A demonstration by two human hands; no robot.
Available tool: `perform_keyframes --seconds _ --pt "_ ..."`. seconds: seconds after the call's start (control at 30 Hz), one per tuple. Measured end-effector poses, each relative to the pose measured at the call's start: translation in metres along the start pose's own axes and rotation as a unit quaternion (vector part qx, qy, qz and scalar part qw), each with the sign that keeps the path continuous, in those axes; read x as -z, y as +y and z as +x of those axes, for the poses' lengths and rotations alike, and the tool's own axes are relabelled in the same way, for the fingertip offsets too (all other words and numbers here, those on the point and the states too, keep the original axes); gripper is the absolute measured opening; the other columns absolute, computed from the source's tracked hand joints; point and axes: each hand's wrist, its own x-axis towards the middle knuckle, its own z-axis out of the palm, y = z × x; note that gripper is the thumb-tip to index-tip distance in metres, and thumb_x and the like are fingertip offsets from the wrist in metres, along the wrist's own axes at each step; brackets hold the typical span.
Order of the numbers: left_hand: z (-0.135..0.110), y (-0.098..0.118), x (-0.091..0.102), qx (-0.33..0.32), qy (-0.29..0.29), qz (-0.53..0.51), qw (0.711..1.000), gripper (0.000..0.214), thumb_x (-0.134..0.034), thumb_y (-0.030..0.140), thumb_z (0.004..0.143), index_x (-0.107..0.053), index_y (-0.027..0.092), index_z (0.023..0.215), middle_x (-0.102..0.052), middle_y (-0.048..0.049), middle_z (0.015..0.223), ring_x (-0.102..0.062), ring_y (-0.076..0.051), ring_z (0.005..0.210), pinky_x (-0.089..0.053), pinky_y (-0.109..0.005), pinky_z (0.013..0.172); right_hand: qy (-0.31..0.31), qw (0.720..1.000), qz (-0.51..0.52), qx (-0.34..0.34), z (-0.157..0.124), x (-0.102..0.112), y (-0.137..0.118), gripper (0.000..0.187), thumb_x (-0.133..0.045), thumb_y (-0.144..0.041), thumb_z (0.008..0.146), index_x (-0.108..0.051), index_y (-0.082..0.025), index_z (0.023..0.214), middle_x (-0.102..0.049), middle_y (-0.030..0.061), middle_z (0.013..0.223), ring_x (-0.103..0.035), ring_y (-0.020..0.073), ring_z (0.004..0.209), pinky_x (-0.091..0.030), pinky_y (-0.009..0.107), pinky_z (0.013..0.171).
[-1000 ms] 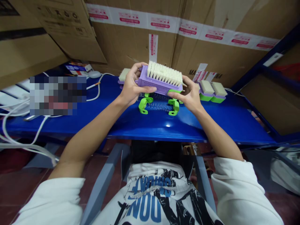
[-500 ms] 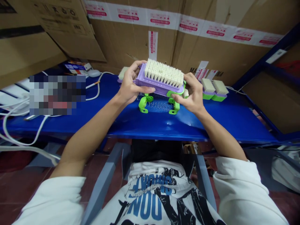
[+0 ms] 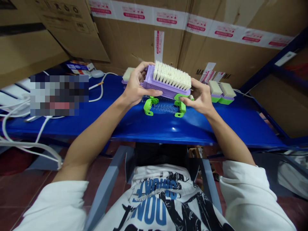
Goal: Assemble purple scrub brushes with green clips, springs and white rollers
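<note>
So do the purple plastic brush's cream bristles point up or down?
Up, though tilted: the cream bristles sit above the purple plastic body, whose right end is lower.

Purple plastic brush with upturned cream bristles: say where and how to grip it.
Likely best by the purple plastic body, from both short ends, thumbs on the near sidewall: the cream bristle block points upward, leaving that long wall bristle-free.

We see a smooth, glossy table point(image 3: 156, 131); above it, a brush point(image 3: 166, 88) of smooth plastic with rough, matt bristles point(image 3: 172, 76); on it, plastic brackets point(image 3: 148, 106); behind it, matt cardboard point(image 3: 134, 38); before it, a cloth shirt point(image 3: 154, 195).
</note>
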Motion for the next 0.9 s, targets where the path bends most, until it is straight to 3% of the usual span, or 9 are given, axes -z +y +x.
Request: perform_keyframes --seconds 0.13,0.33,0.57,0.73,0.9 --pt "0.000 0.003 0.001 -0.001 -0.003 -0.013 1.000 0.123 -0.133 0.063 0.034 -0.075 0.028 0.136 -0.082 -0.0071 0.126 -0.075 -0.045 0.142 -0.069 -0.052 0.112 0.021 1.000 -0.012 0.006 -0.001 -0.007 0.000 0.094 -0.102 -0.087 0.070 -0.089 -0.029 0.143 -0.082 0.0121 0.140 -0.076 0.0441 0.135 -0.072 0.063 0.114" --pt "0.000 0.018 0.002 0.017 -0.031 -0.010 0.999 0.120 -0.133 0.065 0.046 -0.070 0.026 0.141 -0.081 -0.0021 0.119 -0.072 -0.040 0.147 -0.065 -0.053 0.118 0.030 0.999 -0.018 0.000 -0.001 -0.005 0.001 0.103 -0.105 -0.085 0.070 -0.086 -0.029 0.155 -0.083 0.0114 0.141 -0.078 0.0439 0.135 -0.073 0.063 0.115" --pt "0.001 0.015 -0.001 0.006 -0.036 -0.015 0.999 0.111 -0.132 0.063 0.042 -0.078 0.028 0.133 -0.084 -0.0059 0.125 -0.078 -0.043 0.136 -0.070 -0.055 0.113 0.020 0.999 -0.042 0.000 -0.001 0.011 -0.010 0.098 -0.110 -0.087 0.063 -0.090 -0.031 0.141 -0.084 0.0103 0.128 -0.077 0.0474 0.136 -0.071 0.067 0.118" --pt "0.001 0.019 -0.004 0.013 -0.038 -0.032 0.999 0.107 -0.133 0.057 0.041 -0.079 0.028 0.128 -0.083 -0.0047 0.121 -0.078 -0.043 0.133 -0.068 -0.056 0.112 0.019 1.000 0.003 0.011 0.000 0.011 0.000 0.100 -0.107 -0.093 0.059 -0.087 -0.032 0.136 -0.079 0.0103 0.131 -0.076 0.0471 0.137 -0.069 0.071 0.119" --pt "0.006 0.014 0.007 0.015 -0.014 -0.036 0.999 0.113 -0.133 0.057 0.032 -0.076 0.029 0.126 -0.083 -0.0033 0.117 -0.076 -0.040 0.126 -0.066 -0.054 0.108 0.019 1.000 -0.016 0.012 0.002 0.020 0.006 0.104 -0.102 -0.097 0.062 -0.085 -0.036 0.145 -0.076 0.0099 0.136 -0.072 0.0479 0.145 -0.067 0.073 0.119"
